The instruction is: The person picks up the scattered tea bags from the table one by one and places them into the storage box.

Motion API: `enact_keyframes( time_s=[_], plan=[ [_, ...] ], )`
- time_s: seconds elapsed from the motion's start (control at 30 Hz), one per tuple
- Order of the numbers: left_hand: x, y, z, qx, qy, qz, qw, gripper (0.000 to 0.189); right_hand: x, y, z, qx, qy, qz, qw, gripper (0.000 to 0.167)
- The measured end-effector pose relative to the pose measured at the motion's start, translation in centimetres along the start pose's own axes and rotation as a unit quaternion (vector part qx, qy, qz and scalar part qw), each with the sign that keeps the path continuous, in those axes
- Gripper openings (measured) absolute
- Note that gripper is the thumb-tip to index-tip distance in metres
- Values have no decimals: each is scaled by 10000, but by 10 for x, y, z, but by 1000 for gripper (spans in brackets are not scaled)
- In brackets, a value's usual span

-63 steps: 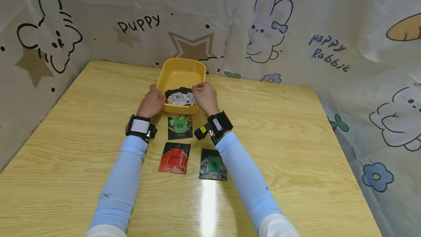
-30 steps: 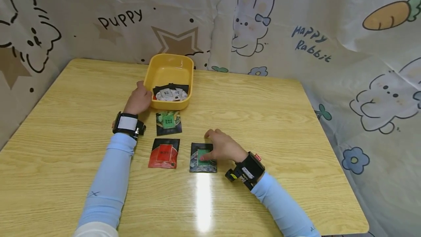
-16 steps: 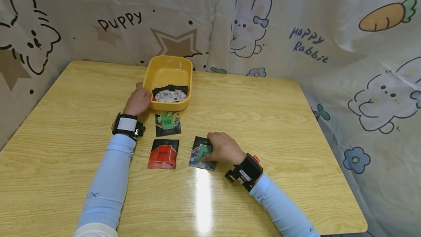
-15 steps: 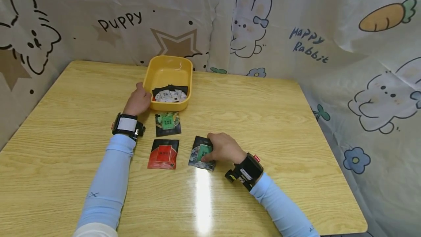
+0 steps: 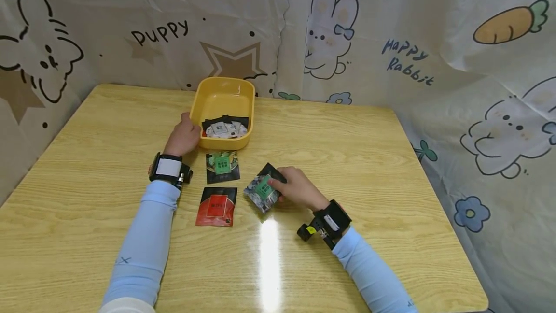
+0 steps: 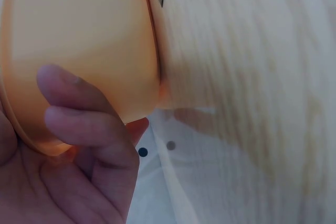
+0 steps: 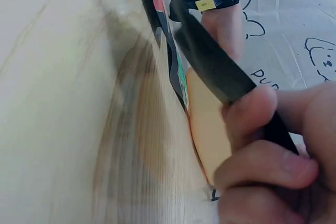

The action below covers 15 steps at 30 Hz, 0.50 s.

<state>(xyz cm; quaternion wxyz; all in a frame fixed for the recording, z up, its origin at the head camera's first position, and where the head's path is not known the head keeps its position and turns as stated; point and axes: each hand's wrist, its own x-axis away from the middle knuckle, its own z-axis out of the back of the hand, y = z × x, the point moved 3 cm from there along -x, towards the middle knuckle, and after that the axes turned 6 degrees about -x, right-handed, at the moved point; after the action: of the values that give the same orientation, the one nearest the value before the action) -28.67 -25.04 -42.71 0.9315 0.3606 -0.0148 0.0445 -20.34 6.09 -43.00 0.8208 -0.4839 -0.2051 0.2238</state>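
Note:
My right hand [image 5: 301,190] pinches a black-and-grey sachet [image 5: 260,195] with a green label, thumb on top and fingers beneath. In the right wrist view the sachet [image 7: 215,61] is seen edge-on, raised over the table. My left hand [image 5: 182,135] grips the left wall of a yellow plastic box [image 5: 223,144]; in the left wrist view its curled fingers [image 6: 79,93] lie against the box's outer side. Inside the box, at its near end, several black-and-white sachets [image 5: 226,128] overlap. A green-labelled sachet [image 5: 223,165] lies just in front of the box, and a red-and-black sachet [image 5: 216,207] lies nearer.
The light wood table [image 5: 356,158] runs back to a curtain [image 5: 243,8] printed with cartoon animals. Both wrists carry black camera straps [image 5: 332,221]. A bright strip of reflected light shows on the tabletop in front of the right hand's sachet.
My right hand has moved from the box to the right-hand sachet, pinched it, lifted it and turned it. The left hand stays at the box's left side.

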Motion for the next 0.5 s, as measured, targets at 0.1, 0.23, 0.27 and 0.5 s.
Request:
enact_keyframes(
  time_s=[0.1,0.23,0.27,0.5],
  plan=[
    [0,-1,-1,-20,21,8,10000,53,-2,-1,2,-393,537,117,9977,23],
    [0,-1,-1,-36,28,24,10000,53,-4,-3,7,-810,1232,297,9886,29],
    [0,-1,-1,-31,24,27,10000,53,-5,-3,8,-859,1399,343,9858,30],
    [0,-1,-2,14,5,73,10000,53,-15,-7,16,-782,2289,623,9683,32]
  ],
)
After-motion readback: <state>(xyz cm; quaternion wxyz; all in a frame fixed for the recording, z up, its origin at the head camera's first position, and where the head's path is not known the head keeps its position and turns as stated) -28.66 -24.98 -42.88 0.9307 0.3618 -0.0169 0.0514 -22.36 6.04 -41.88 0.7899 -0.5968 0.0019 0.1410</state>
